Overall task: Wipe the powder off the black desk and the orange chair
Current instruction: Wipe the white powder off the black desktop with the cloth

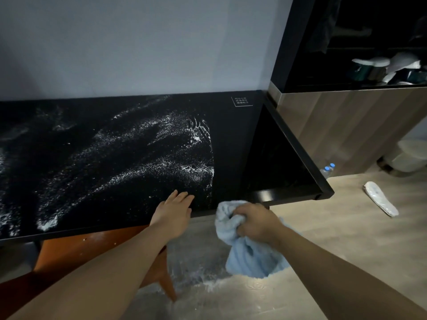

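Observation:
White powder (129, 148) lies in streaks over most of the black desk (233, 139), thickest at the left edge and the middle; the right strip is bare. My left hand (173, 213) rests flat on the desk's front edge, fingers straight. My right hand (256, 221) grips a bunched light blue towel (249, 255) just off the desk's front edge, the cloth hanging down toward the floor. The orange chair (76, 250) is tucked under the desk at lower left, mostly hidden, with a few powder specks on its seat.
Spilled powder (208, 282) covers the wooden floor below the towel. A dark recessed shelf (277, 158) adjoins the desk on the right. Two water bottles (328, 169) and a white slipper (381, 202) lie on the floor to the right, by a wooden cabinet (346, 125).

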A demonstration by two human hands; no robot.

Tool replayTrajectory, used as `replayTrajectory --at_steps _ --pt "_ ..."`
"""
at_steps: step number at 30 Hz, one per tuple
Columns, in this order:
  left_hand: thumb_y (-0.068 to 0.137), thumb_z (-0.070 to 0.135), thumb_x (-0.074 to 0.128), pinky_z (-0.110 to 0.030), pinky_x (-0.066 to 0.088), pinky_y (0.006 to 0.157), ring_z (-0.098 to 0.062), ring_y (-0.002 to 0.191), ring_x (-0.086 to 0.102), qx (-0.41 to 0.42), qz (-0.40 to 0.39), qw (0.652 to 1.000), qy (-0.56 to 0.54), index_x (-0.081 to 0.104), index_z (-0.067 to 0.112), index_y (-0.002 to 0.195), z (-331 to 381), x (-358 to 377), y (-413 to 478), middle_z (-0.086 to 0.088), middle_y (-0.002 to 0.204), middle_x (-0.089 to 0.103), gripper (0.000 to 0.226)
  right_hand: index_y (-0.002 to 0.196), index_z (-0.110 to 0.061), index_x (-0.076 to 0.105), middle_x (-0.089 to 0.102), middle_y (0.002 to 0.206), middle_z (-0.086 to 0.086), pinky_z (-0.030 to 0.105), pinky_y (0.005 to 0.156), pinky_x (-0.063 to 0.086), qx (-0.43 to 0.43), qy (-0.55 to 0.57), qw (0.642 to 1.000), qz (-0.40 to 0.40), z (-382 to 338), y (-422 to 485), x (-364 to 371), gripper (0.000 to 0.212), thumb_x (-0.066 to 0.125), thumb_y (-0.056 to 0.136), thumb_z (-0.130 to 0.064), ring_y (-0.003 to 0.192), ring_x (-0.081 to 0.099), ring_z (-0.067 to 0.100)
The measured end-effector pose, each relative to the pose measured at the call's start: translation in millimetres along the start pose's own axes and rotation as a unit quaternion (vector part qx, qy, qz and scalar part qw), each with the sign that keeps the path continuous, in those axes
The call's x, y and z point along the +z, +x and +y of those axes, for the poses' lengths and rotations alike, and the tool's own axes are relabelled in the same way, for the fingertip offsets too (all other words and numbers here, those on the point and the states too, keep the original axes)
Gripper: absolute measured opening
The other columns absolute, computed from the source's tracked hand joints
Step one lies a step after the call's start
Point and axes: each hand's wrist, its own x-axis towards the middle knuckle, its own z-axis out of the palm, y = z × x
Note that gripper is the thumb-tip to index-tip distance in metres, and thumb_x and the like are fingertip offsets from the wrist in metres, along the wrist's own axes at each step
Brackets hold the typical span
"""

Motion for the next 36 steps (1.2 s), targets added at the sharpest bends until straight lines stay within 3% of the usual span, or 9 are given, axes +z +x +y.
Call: replayTrajectory --at_steps 2,4,7,10,14,21,36 --pt "0.103 0.028 0.027 -0.037 0.016 0.119 -0.019 0.148 -0.001 -0.008 0.015 1.0 -0.003 0.014 0.023 0.151 1.6 -5.3 4.0 0.003 0.16 0.009 0.05 0.095 -0.029 0.065 0.064 0.102 -0.002 0.037 0.082 0.049 -0.025 0.04 0.998 0.05 -1.7 4.0 -8.4 0.043 0.051 0.055 -0.04 0.1 0.06 0.028" --pt "0.103 0.028 0.027 -0.038 0.016 0.119 -0.018 0.148 -0.001 -0.007 0.03 0.999 -0.011 0.015 0.023 0.151 3.9 -12.6 7.1 0.003 0.16 0.009 0.05 0.092 -0.026 0.066 0.063 0.101 -0.001 0.043 0.081 0.05 -0.035 0.099 0.984 0.146 -2.3 12.6 -21.4 0.049 0.046 0.052 -0.045 0.096 0.059 0.029" --pt "0.103 0.028 0.027 -0.039 0.015 0.12 -0.018 0.148 -0.002 -0.004 0.035 0.999 -0.012 0.014 0.022 0.152 3.2 -24.8 12.3 0.003 0.16 0.008 0.051 0.095 -0.027 0.063 0.061 0.109 -0.002 0.046 0.082 0.049 -0.008 0.152 0.956 0.251 -12.3 23.4 -43.7 0.037 0.049 0.062 -0.036 0.097 0.057 0.029" --pt "0.103 0.029 0.027 -0.039 0.014 0.12 -0.017 0.148 -0.002 -0.013 0.042 0.999 -0.019 0.013 0.023 0.152 -6.6 -39.9 24.2 0.004 0.16 0.007 0.051 0.106 -0.025 0.057 0.053 0.125 -0.004 0.048 0.089 0.045 0.029 0.146 0.943 0.297 -23.8 42.4 -61.2 0.032 0.057 0.075 -0.026 0.11 0.05 0.029" --pt "0.103 0.03 0.026 -0.04 0.015 0.12 -0.017 0.148 -0.002 -0.018 0.051 0.998 -0.021 0.013 0.023 0.152 -23.8 -64.5 47.5 0.005 0.16 0.006 0.051 0.122 -0.025 0.05 0.043 0.137 -0.006 0.047 0.094 0.039 0.05 0.133 0.937 0.319 -39.2 75.9 -74.7 0.043 0.059 0.08 -0.024 0.119 0.04 0.028" --pt "0.103 0.032 0.026 -0.041 0.012 0.12 -0.016 0.148 -0.004 -0.018 0.05 0.998 -0.02 0.01 0.025 0.152 -68.3 -109.9 102.8 0.006 0.16 0.004 0.052 0.129 -0.028 0.047 0.034 0.146 -0.006 0.048 0.099 0.033 0.049 0.107 0.942 0.316 -78.3 156.2 -104.1 0.048 0.057 0.082 -0.022 0.126 0.035 0.029" --pt "0.1 0.047 0.027 -0.054 0.005 0.117 -0.025 0.146 -0.014 -0.076 0.019 0.997 0.023 -0.003 0.03 0.151 -122.9 -157.4 243.4 0.005 0.16 -0.011 0.062 0.117 -0.024 0.057 0.049 0.134 -0.007 0.052 0.105 0.027 0.006 0.069 0.942 0.328 -88.3 323.5 -165.3 0.043 0.054 0.078 -0.007 0.121 0.044 0.025"
